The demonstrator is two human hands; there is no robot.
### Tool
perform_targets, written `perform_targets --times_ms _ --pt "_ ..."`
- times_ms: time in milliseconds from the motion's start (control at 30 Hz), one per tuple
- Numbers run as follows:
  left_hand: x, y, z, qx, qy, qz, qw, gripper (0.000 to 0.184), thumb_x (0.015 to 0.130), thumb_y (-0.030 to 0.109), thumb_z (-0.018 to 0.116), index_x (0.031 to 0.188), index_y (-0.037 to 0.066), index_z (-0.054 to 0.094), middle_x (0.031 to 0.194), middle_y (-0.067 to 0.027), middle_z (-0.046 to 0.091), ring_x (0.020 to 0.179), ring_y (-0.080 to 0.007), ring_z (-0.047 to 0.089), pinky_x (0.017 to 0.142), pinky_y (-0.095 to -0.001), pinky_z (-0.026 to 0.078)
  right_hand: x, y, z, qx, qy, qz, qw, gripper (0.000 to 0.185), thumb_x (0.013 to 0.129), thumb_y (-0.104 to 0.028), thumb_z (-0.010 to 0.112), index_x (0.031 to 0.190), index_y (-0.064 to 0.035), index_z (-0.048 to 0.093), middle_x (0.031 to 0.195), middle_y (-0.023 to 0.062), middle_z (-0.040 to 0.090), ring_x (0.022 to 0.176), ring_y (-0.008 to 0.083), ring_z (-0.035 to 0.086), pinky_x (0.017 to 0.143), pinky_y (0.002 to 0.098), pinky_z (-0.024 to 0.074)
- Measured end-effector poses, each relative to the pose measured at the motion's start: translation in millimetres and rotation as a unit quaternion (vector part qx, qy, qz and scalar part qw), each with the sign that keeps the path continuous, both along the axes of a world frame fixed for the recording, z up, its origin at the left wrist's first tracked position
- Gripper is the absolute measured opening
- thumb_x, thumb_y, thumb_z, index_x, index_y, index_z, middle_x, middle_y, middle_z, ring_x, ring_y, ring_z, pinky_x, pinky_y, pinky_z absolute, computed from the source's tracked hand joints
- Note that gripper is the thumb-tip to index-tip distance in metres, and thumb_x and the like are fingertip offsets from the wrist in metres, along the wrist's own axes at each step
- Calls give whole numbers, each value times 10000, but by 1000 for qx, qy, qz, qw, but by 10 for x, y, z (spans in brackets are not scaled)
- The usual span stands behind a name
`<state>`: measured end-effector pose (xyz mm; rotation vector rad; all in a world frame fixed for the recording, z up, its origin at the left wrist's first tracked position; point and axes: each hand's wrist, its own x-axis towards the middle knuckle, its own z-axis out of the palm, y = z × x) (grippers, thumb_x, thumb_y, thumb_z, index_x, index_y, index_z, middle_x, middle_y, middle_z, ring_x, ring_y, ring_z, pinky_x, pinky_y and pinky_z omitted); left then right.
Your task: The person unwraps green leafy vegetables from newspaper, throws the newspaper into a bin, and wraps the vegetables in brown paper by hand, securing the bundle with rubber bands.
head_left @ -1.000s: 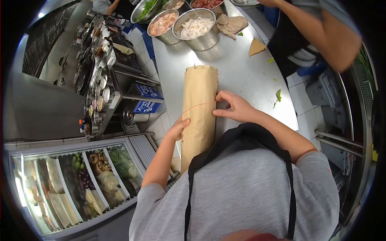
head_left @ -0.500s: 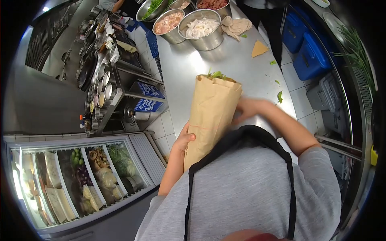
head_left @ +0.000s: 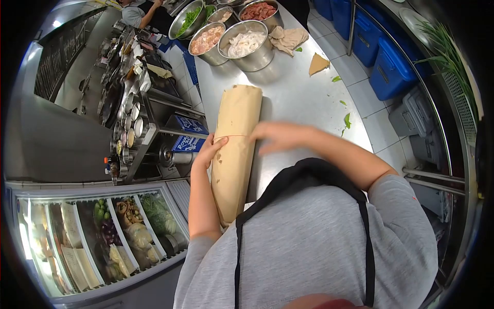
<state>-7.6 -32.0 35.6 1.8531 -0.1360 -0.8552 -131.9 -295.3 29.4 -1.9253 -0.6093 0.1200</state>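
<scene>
A long brown paper bundle stands tilted at the near left edge of the steel table, with small dark wet spots on its paper. A thin reddish rubber band runs round it above the middle. My left hand is wrapped round the bundle's left side, its thumb lying just under the band. Close to the right side of the bundle, at band height, is my right hand. Motion smears its fingers, so I cannot tell whether they touch the paper or the band. The bundle's contents are hidden.
Steel bowls of pale meat, pinkish meat and cut greens crowd the table's far end beside a crumpled cloth. Leaf scraps and a cardboard piece lie rightward. A glass-topped chiller is left; blue bins right.
The bundle has moved left and tipped, so the greens at its top no longer show. My left hand moved with it. My right hand has come left, alongside the band.
</scene>
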Motion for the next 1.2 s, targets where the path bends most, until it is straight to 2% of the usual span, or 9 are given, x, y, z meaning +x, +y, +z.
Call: perform_targets --times_ms 67,133,233,300,433,567,667,900,1200 --pt "78 -20 -73 82 -23 -38 996 818 690 436 758 1283 -1 403 1173 -166 552 1116 -242 515 969 -322 362 147 -575 -141 -37 17 -230 972 333 784 -198 666 1083 -75 587 1055 133 570 1016 273 550 874 359 443" --pt "34 -117 10 108 -44 -55 992 860 660 458 775 1284 -4 404 1184 -164 544 1114 -252 516 971 -328 363 406 -1245 -396 -183 -79 -498 844 370 771 -235 676 1114 -129 583 1131 130 544 1064 298 523 893 353 429" --pt "-20 -226 128 147 -102 -73 981 956 576 479 822 1291 3 402 1245 -174 482 1134 -303 487 978 -364 370 464 -1744 -295 -295 46 -595 746 447 752 -276 697 1167 -195 552 1242 121 466 1142 306 463 948 372 395" --pt "-220 -420 425 326 -373 -100 863 939 564 410 839 1285 -3 399 1282 -185 422 1163 -342 435 985 -398 369 600 -2056 -578 -296 74 -552 776 470 745 -269 705 1185 -232 546 1250 123 455 1154 286 459 943 385 400" --pt "-650 -787 768 178 -537 -97 819 698 680 225 779 1268 58 443 1321 -170 378 1214 -328 404 1001 -400 352 641 -2189 -639 -304 68 -528 790 522 730 -186 720 1215 -198 529 1220 143 500 1086 279 521 898 377 440" --pt "-1062 -1059 762 86 -471 -127 868 574 692 160 765 1199 71 510 1323 -153 394 1227 -324 398 1016 -398 342 808 -2291 -588 -137 125 -509 841 434 722 -130 720 1127 -88 571 1042 155 605 938 285 592 809 350 470" --pt "-1264 -1097 677 73 -431 -142 888 512 704 108 749 1170 78 539 1318 -144 405 1224 -310 408 1013 -385 352 1258 -2485 -848 74 113 -408 903 210 773 -114 675 963 -55 611 871 45 628 797 128 569 702 243 434" --pt "-1617 -952 531 108 -338 -95 930 464 723 94 736 1148 79 552 1305 -125 416 1219 -275 419 997 -370 372 1631 -2671 -942 -68 -16 -436 897 79 801 -22 602 835 -53 539 887 12 632 831 112 575 745 235 438" --pt "-1766 -978 280 100 -305 -112 941 410 780 177 701 1143 65 547 1288 -142 439 1209 -302 431 933 -366 417 161 -2282 -680 100 127 -162 973 100 807 12 594 766 -48 527 971 65 651 982 143 583 870 262 438"
